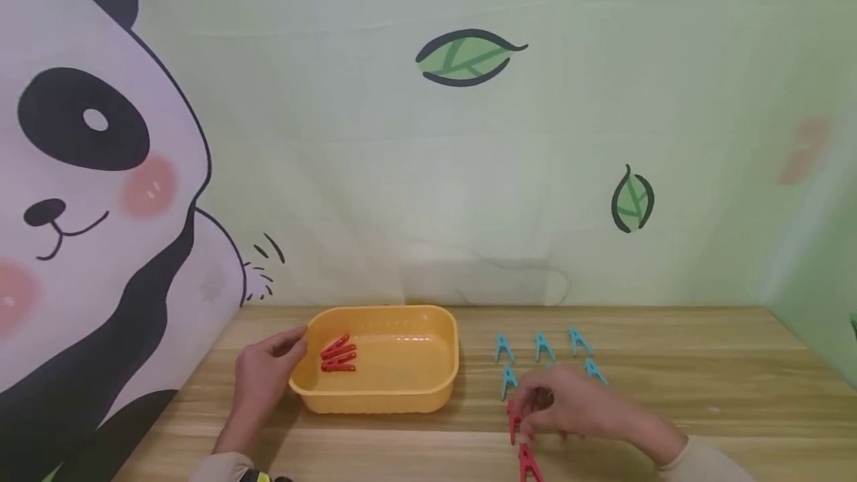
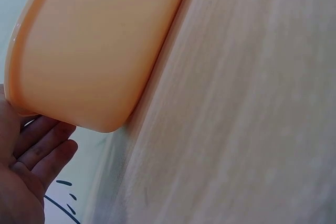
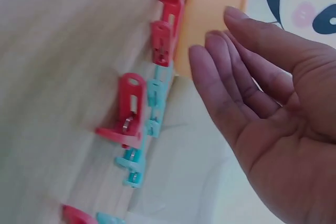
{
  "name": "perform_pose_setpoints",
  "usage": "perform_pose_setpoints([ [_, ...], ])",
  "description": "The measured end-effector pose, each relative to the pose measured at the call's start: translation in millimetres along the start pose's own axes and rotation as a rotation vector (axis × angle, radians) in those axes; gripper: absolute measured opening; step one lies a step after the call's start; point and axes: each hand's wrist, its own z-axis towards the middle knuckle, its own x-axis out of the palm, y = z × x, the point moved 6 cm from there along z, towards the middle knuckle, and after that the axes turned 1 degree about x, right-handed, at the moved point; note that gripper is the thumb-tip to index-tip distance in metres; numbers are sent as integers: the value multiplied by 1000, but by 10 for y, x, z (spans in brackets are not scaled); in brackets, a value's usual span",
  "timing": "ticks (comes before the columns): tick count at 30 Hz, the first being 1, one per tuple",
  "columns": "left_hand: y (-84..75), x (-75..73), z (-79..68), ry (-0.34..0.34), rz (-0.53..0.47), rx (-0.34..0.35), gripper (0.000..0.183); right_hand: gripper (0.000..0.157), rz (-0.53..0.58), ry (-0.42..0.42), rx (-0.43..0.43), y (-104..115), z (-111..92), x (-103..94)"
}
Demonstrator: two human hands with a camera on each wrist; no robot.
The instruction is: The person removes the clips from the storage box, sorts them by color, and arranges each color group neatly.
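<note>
A yellow plastic basin (image 1: 428,402) stands on the table with several red clothespins (image 1: 338,367) lying at its left inside. My left hand (image 1: 264,374) holds the basin by its left rim; in the left wrist view, the fingers (image 2: 44,145) reach past the basin's end wall. Over on the right, my right hand (image 1: 569,400) hovers above red clothespins, its fingers loosely bent. One red clothespin (image 1: 512,422) shows beside the fingertips and another (image 1: 527,463) nearer me. The right wrist view shows a gap between thumb and fingers, with nothing held and a red clothespin (image 3: 128,108) beyond.
Blue clothespins (image 1: 543,346) stand in rows behind my right hand, some partly hidden by it. The wood-grain table (image 1: 375,445) ends at a pale green backdrop (image 1: 348,169) with a panda and leaves printed on it.
</note>
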Motion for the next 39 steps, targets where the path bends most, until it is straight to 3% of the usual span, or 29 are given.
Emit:
perform_pose_setpoints([
  [10, -3, 5, -5, 13, 5, -11, 32, 12, -29, -158, -72, 292, 170, -101],
  [22, 12, 11, 3, 10, 20, -14, 32, 16, 91, -262, -178, 639, 666, 180],
  [27, 18, 15, 4, 12, 23, -23, 32, 19, 124, -301, -217, 666, 923, 286],
  [39, 10, 6, 6, -4, 29, -5, 32, 20, 216, -350, -203, 628, 1458, 584],
])
